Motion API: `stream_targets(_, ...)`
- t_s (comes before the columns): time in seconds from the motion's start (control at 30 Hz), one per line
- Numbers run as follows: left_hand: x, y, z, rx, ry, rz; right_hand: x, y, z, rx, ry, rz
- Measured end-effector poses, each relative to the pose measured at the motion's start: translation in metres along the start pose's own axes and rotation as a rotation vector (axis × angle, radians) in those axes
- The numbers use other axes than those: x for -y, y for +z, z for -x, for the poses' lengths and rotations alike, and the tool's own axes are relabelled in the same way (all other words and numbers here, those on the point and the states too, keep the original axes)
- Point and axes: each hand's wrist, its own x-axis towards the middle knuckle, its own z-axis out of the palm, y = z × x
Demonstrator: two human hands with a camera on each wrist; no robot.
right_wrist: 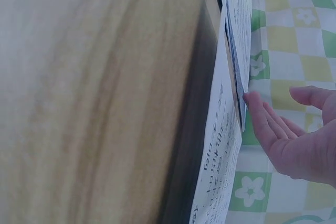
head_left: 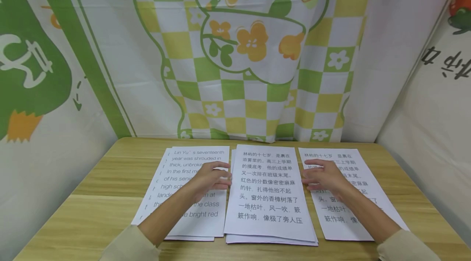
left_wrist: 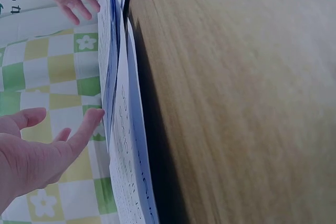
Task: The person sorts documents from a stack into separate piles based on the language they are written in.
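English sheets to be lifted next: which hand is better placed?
Probably the left: in the head view, the left hand is over the English sheets and looks empty. The right hand is farther off, across the middle pile.

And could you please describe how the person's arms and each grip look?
The left grip and right grip are bare, with no glove, ring or marking visible. The left sleeve and right sleeve are plain pale beige, ending well short of each grip.

We see a wood-grained worktop point(head_left: 92, 183) with rounded far corners, carrying side by side a left stack of English-printed sheets point(head_left: 174, 185), a middle stack in Chinese point(head_left: 270, 195), and Chinese-printed paper point(head_left: 338, 216) on the right.
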Motion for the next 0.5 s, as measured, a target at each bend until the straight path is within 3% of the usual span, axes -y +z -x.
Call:
stream_targets(0.37, 0.0027, -0.0013, -0.0062, 0.050, 0.028, 0.103, -0.0009, 0.0014, -0.0011, -0.003, -0.025, -0.102)
stream_targets(0.5, 0.0032, 0.0000, -0.0102, 0.053, 0.026, 0.100, -0.0011, 0.0029, -0.0048, -0.013, -0.024, -0.103)
